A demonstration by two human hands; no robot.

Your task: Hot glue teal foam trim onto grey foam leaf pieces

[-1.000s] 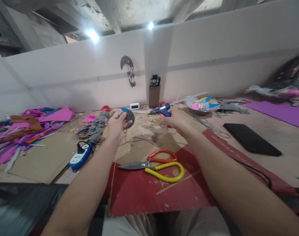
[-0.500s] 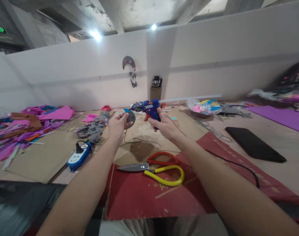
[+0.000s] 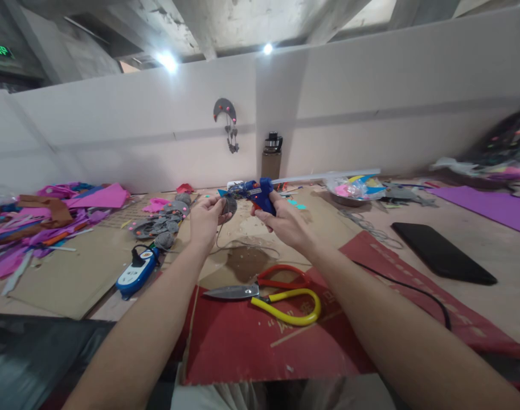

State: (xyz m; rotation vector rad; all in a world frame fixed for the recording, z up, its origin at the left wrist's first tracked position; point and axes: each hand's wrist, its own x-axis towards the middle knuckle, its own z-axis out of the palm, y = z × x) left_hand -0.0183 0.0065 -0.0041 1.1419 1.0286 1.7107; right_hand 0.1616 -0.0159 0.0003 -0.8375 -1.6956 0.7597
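Observation:
My left hand (image 3: 208,215) is closed on a small grey felt piece (image 3: 229,206), with a bit of blue showing at its upper edge. A thin grey cord (image 3: 242,245) trails below it across the cardboard. In my right hand (image 3: 285,219) is a blue glue gun (image 3: 263,196), fingers wrapped round its handle near the orange trigger. A long clear glue stick (image 3: 328,175) juts out of its back to the right. The gun's nozzle end points left, right by the felt piece; whether they touch I cannot tell.
Scissors (image 3: 281,293) with red and yellow handles lie on red cardboard (image 3: 260,347). To the left are a blue power strip (image 3: 136,273), grey felt pieces (image 3: 161,222) and coloured scraps (image 3: 97,196). A black phone (image 3: 441,250), a bowl (image 3: 353,199) and a bottle (image 3: 271,162) also stand or lie about.
The glue gun has tipped and shifted slightly left, its nozzle now closer to the felt piece. The glue stick behind it has risen. My left hand has barely moved.

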